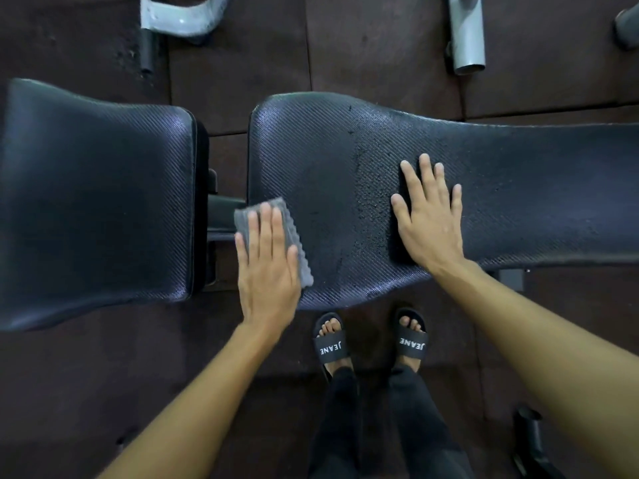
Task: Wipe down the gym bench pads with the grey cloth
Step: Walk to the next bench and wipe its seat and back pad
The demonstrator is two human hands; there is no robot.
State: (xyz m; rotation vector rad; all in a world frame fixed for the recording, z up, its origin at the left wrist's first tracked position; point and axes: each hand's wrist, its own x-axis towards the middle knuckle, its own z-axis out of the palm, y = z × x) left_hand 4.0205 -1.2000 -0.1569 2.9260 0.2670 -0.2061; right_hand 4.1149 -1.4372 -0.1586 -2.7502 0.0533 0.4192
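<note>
Two black textured bench pads lie side by side below me: the seat pad (96,202) on the left and the long back pad (518,188) on the right. My left hand (268,271) presses flat on the grey cloth (297,250) at the left near corner of the long pad, next to the gap between the pads. My right hand (430,216) rests flat with fingers spread on the middle of the long pad, holding nothing. Wet droplets speckle the pad between my hands.
The bench frame (221,216) shows in the gap between the pads. Grey metal tubes (466,32) and a grey bracket (176,15) stand on the dark rubber floor beyond the bench. My feet in black slides (330,344) stand close to the pad's near edge.
</note>
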